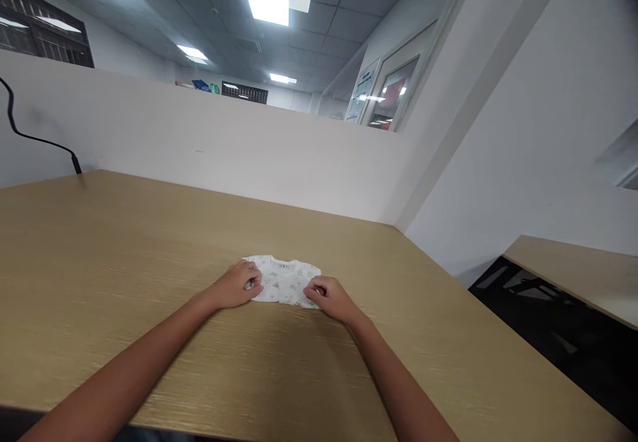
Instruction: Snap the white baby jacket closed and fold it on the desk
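A small white baby shirt (282,284) with a scattered pastel print lies flat on the wooden table. Its neckline faces away from me, and a small dark label shows at the collar. At its left side, my left hand (238,285) rests with curled fingers and the thumb closed on the cloth. My right hand (331,297) pinches the right side of the shirt, thumb and fingers bent inward. Both hands cover parts of the shirt's side edges, so the fabric under them is hidden.
The wood-grain table (149,242) meets a low white partition (239,143) at the back. A black cable (44,141) hangs at the far left. Beyond a white pillar on the right stands another tabletop (573,269) with a dark space beneath it.
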Motion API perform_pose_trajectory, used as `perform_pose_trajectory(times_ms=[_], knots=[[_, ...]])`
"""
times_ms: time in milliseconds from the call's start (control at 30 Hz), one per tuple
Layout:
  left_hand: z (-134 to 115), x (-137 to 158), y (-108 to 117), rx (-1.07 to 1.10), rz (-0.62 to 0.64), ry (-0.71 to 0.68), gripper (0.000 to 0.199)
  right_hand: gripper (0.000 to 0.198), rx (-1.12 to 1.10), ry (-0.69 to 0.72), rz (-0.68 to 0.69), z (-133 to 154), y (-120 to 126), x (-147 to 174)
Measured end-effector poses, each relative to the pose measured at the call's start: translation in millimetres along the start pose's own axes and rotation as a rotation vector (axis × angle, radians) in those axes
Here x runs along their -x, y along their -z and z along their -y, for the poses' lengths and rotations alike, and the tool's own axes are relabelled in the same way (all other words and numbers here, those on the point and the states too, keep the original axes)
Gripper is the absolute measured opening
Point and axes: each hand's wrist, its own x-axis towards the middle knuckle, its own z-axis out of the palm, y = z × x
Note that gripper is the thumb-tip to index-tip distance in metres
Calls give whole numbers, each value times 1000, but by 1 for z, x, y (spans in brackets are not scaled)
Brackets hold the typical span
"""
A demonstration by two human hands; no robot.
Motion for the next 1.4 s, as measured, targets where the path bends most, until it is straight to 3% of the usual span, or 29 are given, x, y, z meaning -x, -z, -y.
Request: perform_pose_trajectory(times_ms=[767,1400], knots=[[-4,0,3,-108,52,10,23,28,4,-57,50,7,3,1],[-3,0,2,-134,51,5,21,23,49,-26,65,3,2,1]])
